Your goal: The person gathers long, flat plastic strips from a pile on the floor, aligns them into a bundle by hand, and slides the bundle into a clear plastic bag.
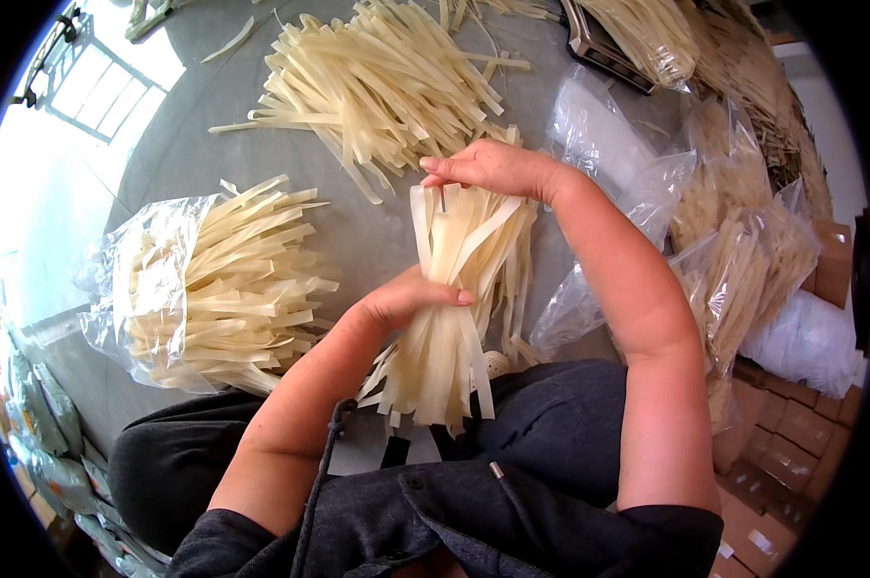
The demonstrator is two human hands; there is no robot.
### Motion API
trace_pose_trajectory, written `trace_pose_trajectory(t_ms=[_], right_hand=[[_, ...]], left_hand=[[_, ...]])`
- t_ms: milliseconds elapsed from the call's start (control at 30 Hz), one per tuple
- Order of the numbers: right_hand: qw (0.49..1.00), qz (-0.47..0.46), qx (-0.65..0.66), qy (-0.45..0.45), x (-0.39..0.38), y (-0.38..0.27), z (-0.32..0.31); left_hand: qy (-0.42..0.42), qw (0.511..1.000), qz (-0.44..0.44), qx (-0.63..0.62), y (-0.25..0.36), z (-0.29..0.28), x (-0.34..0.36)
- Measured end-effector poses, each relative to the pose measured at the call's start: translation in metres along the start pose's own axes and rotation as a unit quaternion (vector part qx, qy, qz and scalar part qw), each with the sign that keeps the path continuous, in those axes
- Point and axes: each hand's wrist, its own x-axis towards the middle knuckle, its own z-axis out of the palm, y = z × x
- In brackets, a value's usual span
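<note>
My left hand [411, 297] is wrapped round the middle of a bundle of flat, pale-yellow strips [449, 250], its thumb lying across the front. The bundle stands roughly upright above my lap, and its lower ends fan out. Over its top end curls my right hand [502, 166], thumb and fingers close together at the strip tips; some of its fingers are hidden behind the strips. More strips lie right behind the bundle. Just beyond my right hand, a large loose pile of the same strips [377, 82] rests on the grey floor [348, 226].
At left lies a clear plastic bag [155, 289] with strips spilling from its mouth. Crumpled clear bags [613, 164] lie on the right, beside bagged strips [743, 260]. A dark-edged tray [603, 48] holds strips at the back. Cardboard boxes [786, 443] stand at lower right, silvery packages [54, 462] at lower left.
</note>
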Motion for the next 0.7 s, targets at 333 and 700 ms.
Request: trace_pose_trajectory(t_ms=[333, 700], right_hand=[[0.980, -0.112, 0.111, 0.120, -0.005, 0.006, 0.064], [0.949, -0.155, 0.219, 0.163, 0.006, -0.046, 0.054]], left_hand=[[0.216, 0.946, 0.201, -0.133, 0.044, -0.017, 0.013], [0.293, 0.920, 0.185, 0.182, 0.135, -0.012, 0.004]])
